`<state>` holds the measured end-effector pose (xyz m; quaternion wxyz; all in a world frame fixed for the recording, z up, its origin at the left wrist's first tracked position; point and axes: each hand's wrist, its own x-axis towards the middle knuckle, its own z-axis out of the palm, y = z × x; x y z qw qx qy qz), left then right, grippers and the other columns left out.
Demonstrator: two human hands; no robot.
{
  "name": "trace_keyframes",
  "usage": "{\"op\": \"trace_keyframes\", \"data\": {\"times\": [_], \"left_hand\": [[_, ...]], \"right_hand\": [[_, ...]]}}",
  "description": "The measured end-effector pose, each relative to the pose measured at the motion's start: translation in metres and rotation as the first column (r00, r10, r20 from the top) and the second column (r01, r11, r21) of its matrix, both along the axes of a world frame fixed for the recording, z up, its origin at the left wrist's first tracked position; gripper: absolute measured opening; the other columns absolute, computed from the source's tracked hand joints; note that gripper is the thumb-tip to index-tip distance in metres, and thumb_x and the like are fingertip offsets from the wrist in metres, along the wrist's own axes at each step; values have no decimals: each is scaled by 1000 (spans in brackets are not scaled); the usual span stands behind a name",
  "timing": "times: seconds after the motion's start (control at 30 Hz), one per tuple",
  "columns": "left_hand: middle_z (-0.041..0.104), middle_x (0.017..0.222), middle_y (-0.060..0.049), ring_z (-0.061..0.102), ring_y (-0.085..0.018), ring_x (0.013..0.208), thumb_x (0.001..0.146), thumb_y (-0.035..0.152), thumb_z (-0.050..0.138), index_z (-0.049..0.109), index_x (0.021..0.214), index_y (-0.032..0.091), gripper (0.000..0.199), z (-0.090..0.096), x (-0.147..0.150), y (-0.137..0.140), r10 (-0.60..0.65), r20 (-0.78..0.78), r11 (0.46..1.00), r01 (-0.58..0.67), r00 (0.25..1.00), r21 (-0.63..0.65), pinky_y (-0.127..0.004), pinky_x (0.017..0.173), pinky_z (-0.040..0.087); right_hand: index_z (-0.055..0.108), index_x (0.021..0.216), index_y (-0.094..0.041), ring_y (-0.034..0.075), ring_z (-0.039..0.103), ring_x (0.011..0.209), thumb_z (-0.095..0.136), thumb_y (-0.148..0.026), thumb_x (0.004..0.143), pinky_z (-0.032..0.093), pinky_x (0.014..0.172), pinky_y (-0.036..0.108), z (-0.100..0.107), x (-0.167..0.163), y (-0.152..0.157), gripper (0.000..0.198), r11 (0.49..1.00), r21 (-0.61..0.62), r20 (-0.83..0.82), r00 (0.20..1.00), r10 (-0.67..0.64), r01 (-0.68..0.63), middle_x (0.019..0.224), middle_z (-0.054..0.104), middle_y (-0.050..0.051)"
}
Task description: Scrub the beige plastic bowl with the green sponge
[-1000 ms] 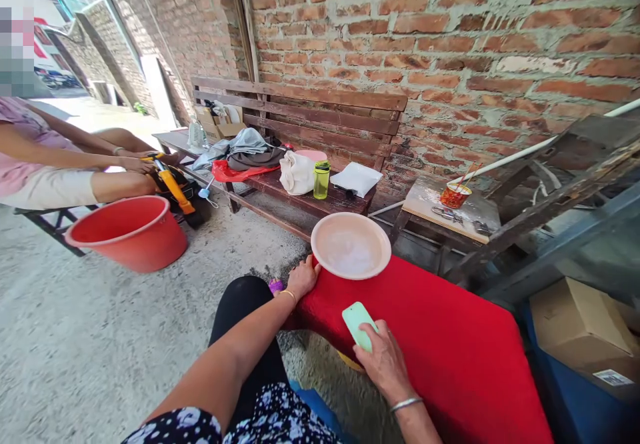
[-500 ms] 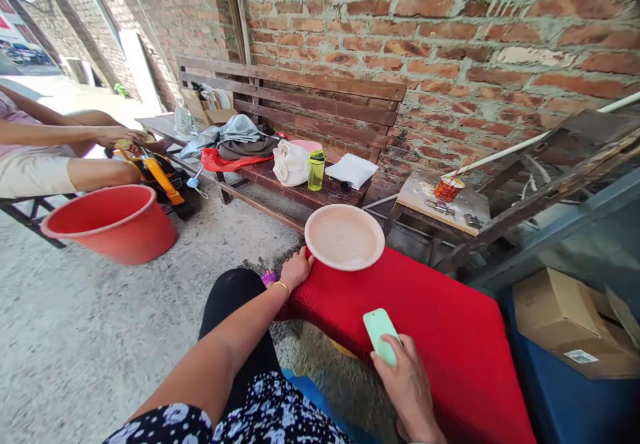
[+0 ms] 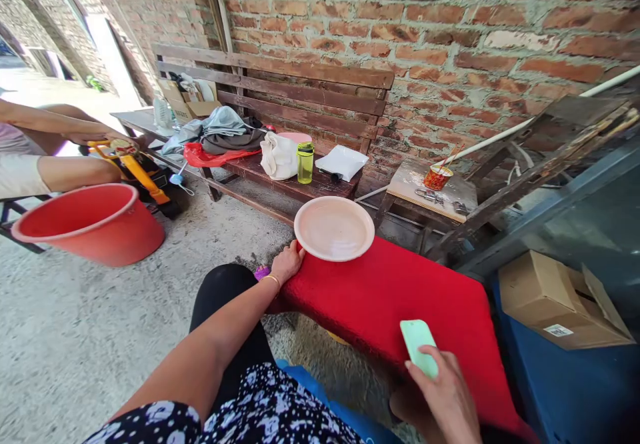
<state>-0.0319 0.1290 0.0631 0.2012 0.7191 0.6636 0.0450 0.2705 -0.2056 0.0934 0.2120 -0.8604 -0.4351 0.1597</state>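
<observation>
A long red cloth-covered bench [image 3: 380, 291] stretches in front of me. At its far left corner, my left hand [image 3: 287, 263] is closed over the edge of the red cloth; some fingertips are hidden beyond the edge. In my right hand [image 3: 445, 381] is a mint-green scrub brush [image 3: 417, 341], held by its near end over the near right part of the red cloth. Its flat back faces up and its underside is hidden. A pale pink basin [image 3: 334, 227] with what looks like water in it stands on the far end of the bench, just right of my left hand.
A wooden bench [image 3: 240, 167] along the brick wall carries a green bottle [image 3: 305, 163], a white bag and clothes. A large red tub [image 3: 90, 224] stands left, beside a seated person [image 3: 65, 141]. On the right are a small table [image 3: 400, 187] and a cardboard box [image 3: 555, 297].
My right hand has moved the scrub brush to the right and slightly nearer along the red cloth. My left hand keeps its grip on the corner. The view has shifted slightly.
</observation>
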Motion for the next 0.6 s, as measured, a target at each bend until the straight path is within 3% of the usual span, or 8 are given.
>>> {"op": "trace_keyframes", "data": {"times": [0.07,0.13,0.27,0.37,0.43,0.6], "left_hand": [[61,127,-21,66,-34,112,100,60,22,40,140,20,60,0,0,0,-2,-9,1000,2,1000,1,-46,93,48],[62,125,-20,66,-34,112,100,60,22,41,139,20,59,1,0,1,-4,-16,1000,4,1000,2,-46,92,48],[62,125,-20,66,-34,112,100,61,21,41,139,20,60,3,1,0,-1,-15,1000,1,1000,-3,-45,92,48],[62,125,-20,66,-34,111,100,60,22,41,139,20,59,4,2,-2,-5,-6,1000,6,1000,5,-46,92,48],[62,124,-20,67,-34,110,100,60,22,42,138,20,59,5,2,-2,-9,-2,1000,9,1000,9,-46,92,48],[62,124,-20,66,-33,110,100,59,21,40,140,20,59,7,1,-2,-3,-21,1000,3,1000,-2,-45,92,48]], "right_hand": [[64,100,-30,23,65,91,53,-50,74,49,77,35,1,-23,13,35,990,-12,-90,986,137,-139,103,59,4],[65,99,-31,21,65,89,55,-42,70,48,73,32,2,-22,12,33,981,-68,-110,979,173,-181,102,60,1],[65,93,-30,24,65,85,57,-43,62,48,72,36,1,43,-28,34,983,-182,-69,998,-1,-11,93,61,3],[65,92,-29,26,65,82,57,-51,63,49,77,40,3,77,-50,38,981,-165,-22,994,-109,104,92,61,5],[66,93,-30,26,65,83,56,-52,65,49,77,40,4,69,-46,38,989,-124,-15,996,-84,82,95,61,5],[66,93,-32,22,66,85,56,-42,63,50,71,32,2,22,-13,33,989,-90,-115,988,104,-114,94,62,1]]}}
